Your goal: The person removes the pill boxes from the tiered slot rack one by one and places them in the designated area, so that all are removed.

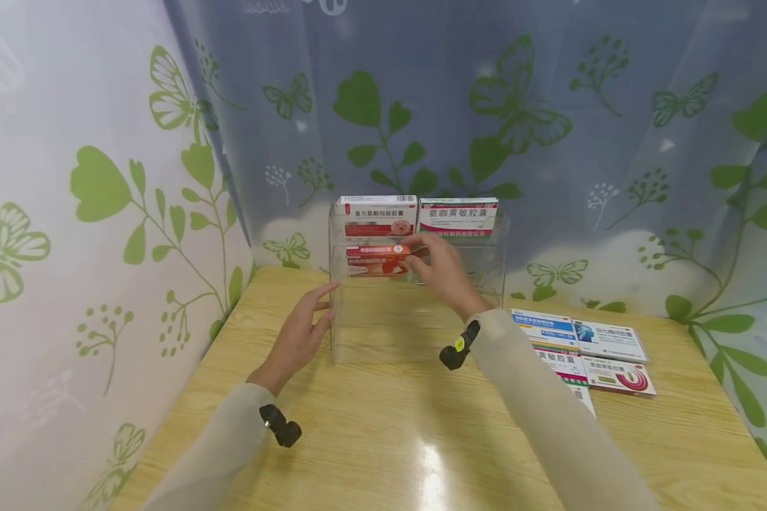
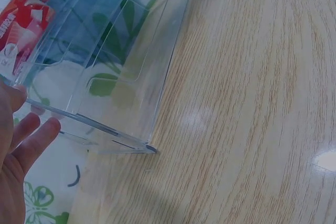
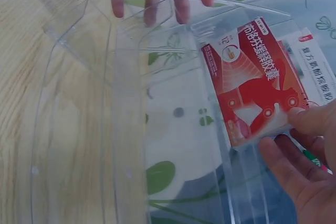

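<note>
A clear acrylic tiered stand (image 1: 396,333) rises from the wooden table. My right hand (image 1: 444,273) pinches the right end of a red medicine box (image 1: 377,261) at the middle tier; in the right wrist view the thumb lies on the front of the red medicine box (image 3: 252,85). My left hand (image 1: 299,339) is at the stand's left side, its fingers extended and touching the side panel. On the top tier stand a white-and-red medicine box (image 1: 377,216) and, to its right, a white-and-magenta medicine box (image 1: 458,216).
Several medicine boxes lie flat on the table (image 1: 371,440) right of the stand, among them a blue-and-white box (image 1: 543,328) and a white box with a red arc (image 1: 616,376). Patterned curtains (image 1: 422,92) hang behind and at the sides.
</note>
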Demonstrator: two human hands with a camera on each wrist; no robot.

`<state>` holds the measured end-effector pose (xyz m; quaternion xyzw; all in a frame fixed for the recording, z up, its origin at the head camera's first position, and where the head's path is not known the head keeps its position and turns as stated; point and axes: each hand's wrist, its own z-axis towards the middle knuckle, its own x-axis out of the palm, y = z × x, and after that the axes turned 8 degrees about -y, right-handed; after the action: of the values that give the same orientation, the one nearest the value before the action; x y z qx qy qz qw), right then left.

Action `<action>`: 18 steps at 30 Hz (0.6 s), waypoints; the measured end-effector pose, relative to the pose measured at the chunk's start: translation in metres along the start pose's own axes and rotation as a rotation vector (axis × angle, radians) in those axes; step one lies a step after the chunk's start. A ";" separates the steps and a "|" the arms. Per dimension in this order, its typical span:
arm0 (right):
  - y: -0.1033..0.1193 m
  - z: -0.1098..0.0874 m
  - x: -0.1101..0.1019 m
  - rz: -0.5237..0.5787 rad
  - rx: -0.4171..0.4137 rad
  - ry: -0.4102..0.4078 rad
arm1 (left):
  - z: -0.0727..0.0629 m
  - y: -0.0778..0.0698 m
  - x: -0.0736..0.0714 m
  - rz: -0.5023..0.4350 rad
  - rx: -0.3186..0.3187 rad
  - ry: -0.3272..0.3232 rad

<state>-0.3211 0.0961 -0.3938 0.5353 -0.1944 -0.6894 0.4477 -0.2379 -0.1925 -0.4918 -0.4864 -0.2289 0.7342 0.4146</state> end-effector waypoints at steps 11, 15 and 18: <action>0.001 -0.016 -0.080 0.116 -0.028 -0.152 | 0.000 -0.004 -0.003 0.025 -0.002 0.009; -0.005 -0.036 -0.127 0.056 -0.001 -0.197 | -0.001 -0.003 -0.002 0.016 -0.007 0.012; -0.015 -0.055 -0.164 -0.031 0.030 -0.231 | 0.000 -0.001 -0.002 0.010 -0.007 0.015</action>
<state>-0.2732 0.2506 -0.3321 0.4618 -0.2469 -0.7502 0.4036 -0.2370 -0.1934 -0.4900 -0.4946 -0.2260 0.7317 0.4110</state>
